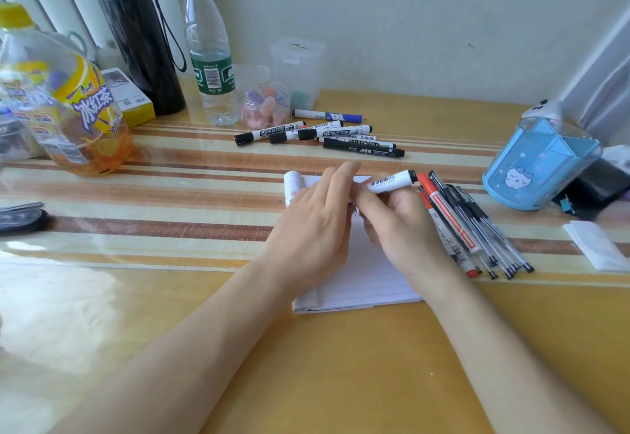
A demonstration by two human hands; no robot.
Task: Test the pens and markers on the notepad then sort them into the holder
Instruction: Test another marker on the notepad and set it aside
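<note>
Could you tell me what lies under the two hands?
A lined notepad lies under the left hand and the right hand, which grips a white marker. The hands hide most of its upper half.

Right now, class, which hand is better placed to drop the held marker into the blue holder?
Right, likely. The right hand grips the marker, and the blue holder stands on that side; the left hand lies farther off.

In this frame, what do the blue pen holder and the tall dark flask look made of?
Blue pen holder: likely plastic, see-through glossy rim above light-blue panels. Dark flask: glossy black body with a shiny silver band; metal or plastic, cannot tell.
</note>
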